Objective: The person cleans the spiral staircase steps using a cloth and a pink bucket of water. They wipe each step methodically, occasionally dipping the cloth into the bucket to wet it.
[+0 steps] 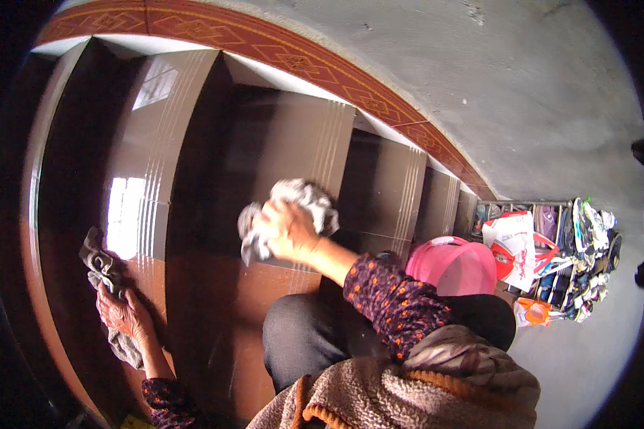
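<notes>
My right hand (288, 227) presses a bunched pale grey-and-white cloth (311, 199) onto a glossy stair tread (293, 136). Its fingers are closed on the cloth, and the edges look slightly blurred. Lower left, my left hand (125, 314) rests on another step, gripping a crumpled grey cloth (101, 263) that sticks out above and below the fingers. Both sleeves are dark with small orange flowers. My bent knee (300, 332) in dark trousers is just below the right forearm.
A pink bucket (454, 264) stands right of my right forearm. Beyond it, a rack (562, 250) holds many shoes, with a white-and-red bag (509, 247) and an orange bag (535, 312). A red-brown patterned border (300, 61) runs along the grey wall (522, 93) beside the stairs.
</notes>
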`<state>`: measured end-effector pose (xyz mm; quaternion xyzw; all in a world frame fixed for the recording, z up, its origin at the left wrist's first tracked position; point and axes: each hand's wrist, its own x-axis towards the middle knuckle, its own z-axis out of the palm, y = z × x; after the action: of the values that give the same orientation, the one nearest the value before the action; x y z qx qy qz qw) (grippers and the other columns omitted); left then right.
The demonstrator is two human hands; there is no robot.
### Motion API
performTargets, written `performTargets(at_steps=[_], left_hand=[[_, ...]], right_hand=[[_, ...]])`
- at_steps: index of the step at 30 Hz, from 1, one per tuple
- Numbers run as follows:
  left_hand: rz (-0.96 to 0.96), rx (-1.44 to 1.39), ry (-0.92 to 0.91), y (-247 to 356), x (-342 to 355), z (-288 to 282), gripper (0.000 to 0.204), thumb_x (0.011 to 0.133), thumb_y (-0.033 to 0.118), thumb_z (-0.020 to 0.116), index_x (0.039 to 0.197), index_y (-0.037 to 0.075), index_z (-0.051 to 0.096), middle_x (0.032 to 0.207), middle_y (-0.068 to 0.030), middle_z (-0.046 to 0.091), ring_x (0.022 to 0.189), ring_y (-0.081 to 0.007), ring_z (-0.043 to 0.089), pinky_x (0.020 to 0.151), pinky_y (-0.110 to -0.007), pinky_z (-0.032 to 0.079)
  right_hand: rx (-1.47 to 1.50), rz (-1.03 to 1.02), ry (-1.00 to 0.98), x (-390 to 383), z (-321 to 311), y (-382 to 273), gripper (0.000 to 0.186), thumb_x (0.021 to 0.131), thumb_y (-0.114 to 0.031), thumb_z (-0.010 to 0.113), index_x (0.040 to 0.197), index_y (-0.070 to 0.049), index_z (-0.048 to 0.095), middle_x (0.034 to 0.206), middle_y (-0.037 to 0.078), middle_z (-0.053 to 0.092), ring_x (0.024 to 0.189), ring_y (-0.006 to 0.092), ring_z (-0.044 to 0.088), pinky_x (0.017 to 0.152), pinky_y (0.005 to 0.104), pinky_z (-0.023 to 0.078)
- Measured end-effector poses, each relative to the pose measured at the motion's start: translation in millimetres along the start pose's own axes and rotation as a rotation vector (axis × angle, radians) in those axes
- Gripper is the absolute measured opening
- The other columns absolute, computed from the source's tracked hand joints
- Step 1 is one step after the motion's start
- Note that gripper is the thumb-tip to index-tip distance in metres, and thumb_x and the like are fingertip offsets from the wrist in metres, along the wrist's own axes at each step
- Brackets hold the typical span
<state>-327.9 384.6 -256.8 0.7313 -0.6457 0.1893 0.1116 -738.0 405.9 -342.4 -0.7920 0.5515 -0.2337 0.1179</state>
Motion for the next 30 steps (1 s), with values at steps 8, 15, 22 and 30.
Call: performTargets(at_steps=[8,15,22,30], left_hand=[[-0.054,-0.029,-0.040,5.5,-3.1,-4.4,0.063,0.083,0.026,0.063,0.142,0.010,0.045,0.138,-0.0166,0.051,0.130,-0.0351,0.043,0.109,-0.049,0.029],[-0.032,-0.076,-0.059,8.1,-1.2,-9.1,0.064,0.084,0.028,0.062,0.142,0.008,0.045,0.136,-0.0184,0.052,0.128,-0.0365,0.045,0.109,-0.049,0.030],[0.022,-0.048,-0.030,-3.5,-1.9,-0.9,0.062,0.083,0.028,0.061,0.139,0.005,0.048,0.130,-0.0200,0.056,0.122,-0.0390,0.049,0.106,-0.050,0.035],[0.003,-0.093,0.027,17.0,4.8,-15.8,0.061,0.080,0.025,0.067,0.137,0.008,0.052,0.127,-0.0200,0.058,0.118,-0.0382,0.053,0.103,-0.048,0.040]], right_hand=[[-0.171,0.426,0.194,170.8,-4.4,121.6,0.049,0.083,-0.025,0.064,0.129,-0.010,0.057,0.111,0.020,0.059,0.102,0.0391,0.057,0.086,0.0505,0.048],[-0.142,0.220,-0.002,155.2,62.4,62.1,0.020,0.080,-0.017,0.055,0.082,-0.003,0.069,0.092,0.020,0.068,0.092,0.0346,0.063,0.068,0.0522,0.045],[0.049,-0.254,0.027,63.2,30.8,-16.4,0.007,0.070,-0.025,0.062,0.074,-0.020,0.062,0.091,0.009,0.061,0.087,0.0285,0.058,0.069,0.0456,0.044],[0.049,0.803,0.524,6.0,-108.1,181.7,0.028,0.085,-0.015,0.055,0.105,-0.011,0.074,0.095,0.007,0.074,0.089,0.0211,0.068,0.079,0.0371,0.054]])
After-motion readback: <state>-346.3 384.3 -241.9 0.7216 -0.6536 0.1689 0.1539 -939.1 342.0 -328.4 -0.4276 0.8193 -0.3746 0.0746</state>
